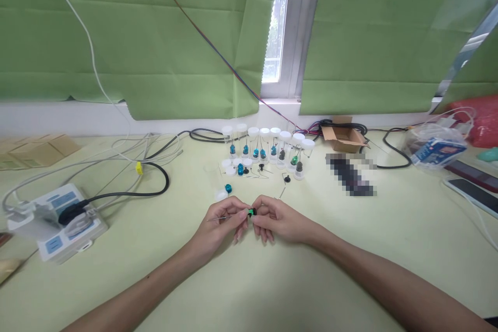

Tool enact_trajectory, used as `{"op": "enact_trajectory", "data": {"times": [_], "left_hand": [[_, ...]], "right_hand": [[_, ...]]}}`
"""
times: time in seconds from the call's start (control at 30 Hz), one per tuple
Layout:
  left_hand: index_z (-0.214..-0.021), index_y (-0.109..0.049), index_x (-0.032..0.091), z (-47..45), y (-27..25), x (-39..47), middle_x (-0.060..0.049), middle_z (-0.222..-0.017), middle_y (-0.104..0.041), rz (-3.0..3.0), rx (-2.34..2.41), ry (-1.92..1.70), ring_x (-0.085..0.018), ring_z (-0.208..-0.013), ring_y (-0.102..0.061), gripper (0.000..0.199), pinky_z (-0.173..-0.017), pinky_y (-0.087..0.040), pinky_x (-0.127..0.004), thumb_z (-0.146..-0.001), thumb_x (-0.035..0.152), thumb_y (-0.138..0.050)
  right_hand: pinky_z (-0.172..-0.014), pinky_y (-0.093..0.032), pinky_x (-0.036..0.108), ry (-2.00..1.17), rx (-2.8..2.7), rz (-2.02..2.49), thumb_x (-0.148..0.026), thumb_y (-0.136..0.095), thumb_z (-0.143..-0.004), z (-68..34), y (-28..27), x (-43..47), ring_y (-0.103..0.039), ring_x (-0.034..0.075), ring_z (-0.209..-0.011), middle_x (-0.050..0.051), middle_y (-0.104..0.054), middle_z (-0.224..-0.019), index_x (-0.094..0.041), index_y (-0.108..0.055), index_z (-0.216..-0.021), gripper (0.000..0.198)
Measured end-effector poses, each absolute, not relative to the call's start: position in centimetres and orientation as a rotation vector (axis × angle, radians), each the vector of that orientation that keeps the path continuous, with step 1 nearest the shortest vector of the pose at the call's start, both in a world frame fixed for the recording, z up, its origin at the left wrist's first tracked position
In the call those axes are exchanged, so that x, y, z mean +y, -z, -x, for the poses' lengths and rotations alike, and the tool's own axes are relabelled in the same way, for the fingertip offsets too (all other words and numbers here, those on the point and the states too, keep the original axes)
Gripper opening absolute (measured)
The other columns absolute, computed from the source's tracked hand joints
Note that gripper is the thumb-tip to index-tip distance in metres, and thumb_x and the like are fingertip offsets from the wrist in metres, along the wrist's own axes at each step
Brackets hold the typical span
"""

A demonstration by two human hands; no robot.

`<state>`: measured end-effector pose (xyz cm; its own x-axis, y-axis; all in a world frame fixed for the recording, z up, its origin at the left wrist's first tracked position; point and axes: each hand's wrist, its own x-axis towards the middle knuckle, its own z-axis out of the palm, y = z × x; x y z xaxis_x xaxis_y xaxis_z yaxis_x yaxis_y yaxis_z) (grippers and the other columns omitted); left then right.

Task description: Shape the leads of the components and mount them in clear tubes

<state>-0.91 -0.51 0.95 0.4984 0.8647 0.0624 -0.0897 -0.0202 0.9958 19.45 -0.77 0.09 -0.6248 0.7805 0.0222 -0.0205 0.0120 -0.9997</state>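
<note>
My left hand (225, 220) and my right hand (277, 219) meet above the table, both closed in a pinch on one small green and black piece (252, 212). Its green part is at my left fingertips, its black end at my right. A thin metal rod (218, 218) sticks out leftward from my left fingers. Just beyond lie a teal knob-like piece (228, 188) and a white cap (221, 195). Farther back, several clear vials with white caps (264, 145) stand in a row, holding blue, green and dark pieces. A black piece (287, 179) lies near a bent wire.
A white power strip (73, 223) with plugs and tangled cables is at left. Cardboard boxes (39, 150) sit at the back left. An open carton (343, 137), a clear bag with a blue box (438, 148) and a phone (472, 194) are on the right.
</note>
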Motion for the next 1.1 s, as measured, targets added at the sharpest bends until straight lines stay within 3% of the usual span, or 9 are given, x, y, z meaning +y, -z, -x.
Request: {"op": "enact_trajectory", "data": {"times": [0.3, 0.53, 0.87, 1.1], "left_hand": [[-0.089, -0.065, 0.016, 1.14, -0.62, -0.45, 0.0, -0.064, -0.06, -1.402, 0.723, -0.864, -0.011, -0.052, -0.053, 0.017, -0.051, -0.042, -0.024, -0.091, 0.033, -0.064], [-0.089, -0.064, 0.016, 1.04, -0.71, -0.41, 0.001, -0.065, -0.06, -1.388, 0.714, -0.873, -0.01, -0.053, -0.054, 0.015, -0.052, -0.042, -0.024, -0.093, 0.031, -0.062], [-0.088, -0.065, 0.015, 1.07, -0.71, -0.31, 0.0, -0.065, -0.06, -1.405, 0.716, -0.849, -0.01, -0.053, -0.053, 0.016, -0.052, -0.042, -0.024, -0.093, 0.031, -0.062], [-0.088, -0.064, 0.016, 0.97, -0.84, -0.41, 0.0, -0.065, -0.061, -1.393, 0.711, -0.862, -0.01, -0.054, -0.054, 0.015, -0.053, -0.043, -0.024, -0.093, 0.03, -0.062]], "right_hand": [[-0.049, -0.046, 0.022, -1.643, -1.744, 0.834, -0.057, -0.042, -0.097, -19.28, 0.0, -0.59, -0.057, 0.01, -0.05, 0.0, -0.06, -0.064, -0.015, -0.058, -0.081, 0.047], [-0.049, -0.046, 0.021, -1.675, -1.667, 0.766, -0.049, -0.06, -0.091, -19.39, -0.12, -0.74, -0.057, 0.01, -0.052, -0.003, -0.061, -0.068, -0.019, -0.05, -0.095, 0.032], [-0.051, -0.047, 0.023, -1.634, -1.733, 0.81, -0.047, -0.048, -0.098, -19.39, -0.13, -0.75, -0.058, 0.011, -0.052, 0.0, -0.062, -0.066, -0.016, -0.055, -0.083, 0.035], [-0.05, -0.046, 0.022, -1.658, -1.662, 0.764, -0.043, -0.06, -0.093, -19.37, 0.05, -0.72, -0.057, 0.01, -0.052, -0.003, -0.061, -0.066, -0.019, -0.054, -0.094, 0.026]]}}
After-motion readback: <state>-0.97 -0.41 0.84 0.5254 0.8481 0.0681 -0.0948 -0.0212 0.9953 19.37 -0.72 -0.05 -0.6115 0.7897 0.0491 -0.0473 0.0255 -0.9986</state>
